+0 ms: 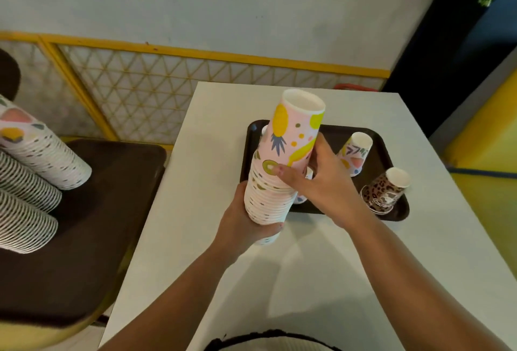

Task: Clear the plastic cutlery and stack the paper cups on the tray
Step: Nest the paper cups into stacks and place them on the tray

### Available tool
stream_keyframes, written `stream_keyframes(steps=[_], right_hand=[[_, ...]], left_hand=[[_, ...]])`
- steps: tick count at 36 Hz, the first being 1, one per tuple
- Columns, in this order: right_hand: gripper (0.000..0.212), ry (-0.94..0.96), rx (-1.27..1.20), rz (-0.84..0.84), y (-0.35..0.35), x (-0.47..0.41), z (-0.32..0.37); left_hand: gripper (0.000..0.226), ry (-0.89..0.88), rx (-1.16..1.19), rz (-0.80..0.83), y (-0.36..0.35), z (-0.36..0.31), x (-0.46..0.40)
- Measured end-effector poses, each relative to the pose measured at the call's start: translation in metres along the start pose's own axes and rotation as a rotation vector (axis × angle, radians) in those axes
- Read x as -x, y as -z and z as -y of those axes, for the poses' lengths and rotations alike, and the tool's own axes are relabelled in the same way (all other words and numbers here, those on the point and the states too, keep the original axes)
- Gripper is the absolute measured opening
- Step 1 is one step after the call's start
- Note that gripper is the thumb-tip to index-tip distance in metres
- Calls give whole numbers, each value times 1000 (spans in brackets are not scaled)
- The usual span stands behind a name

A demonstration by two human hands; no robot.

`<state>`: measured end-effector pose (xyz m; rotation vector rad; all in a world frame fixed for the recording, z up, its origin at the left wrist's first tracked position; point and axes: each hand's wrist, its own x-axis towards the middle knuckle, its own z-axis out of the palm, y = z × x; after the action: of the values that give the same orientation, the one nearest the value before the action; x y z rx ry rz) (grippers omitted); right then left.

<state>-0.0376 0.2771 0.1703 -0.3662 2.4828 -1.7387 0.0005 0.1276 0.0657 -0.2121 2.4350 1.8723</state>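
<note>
A tall stack of upside-down pink paper cups (pixel 282 154) with a fruit print is held above the near left corner of the dark tray (pixel 333 132). My left hand (pixel 246 227) grips the stack's lower end. My right hand (pixel 316 180) grips it at mid-height, thumb on the front. On the tray's right side stand an upside-down pink patterned cup (pixel 356 152) and a short stack of leopard-print cups (pixel 384 189). Part of another cup shows behind my right hand. No cutlery is visible.
The tray lies on a white table (pixel 307 266). To the left, long stacks of paper cups (pixel 30 182) lie on their sides on a dark brown seat (pixel 92 238). A yellow lattice fence (pixel 167 93) and a wall stand behind the table.
</note>
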Motion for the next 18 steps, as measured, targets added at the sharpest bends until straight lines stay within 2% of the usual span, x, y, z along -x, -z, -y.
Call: stream_keyframes(steps=[4,11,18], right_hand=[[80,-2,-55,-20,0,-6,-4],[55,-23,-64,-103,-8,-19,-8],[52,-29,-58,-147,-5,-30,-14]], left_hand=[[83,10,-6,-12,0,4,-6],[76,27,-18,37,10,5,-19],[80,9,-48,106,9,13,-26]])
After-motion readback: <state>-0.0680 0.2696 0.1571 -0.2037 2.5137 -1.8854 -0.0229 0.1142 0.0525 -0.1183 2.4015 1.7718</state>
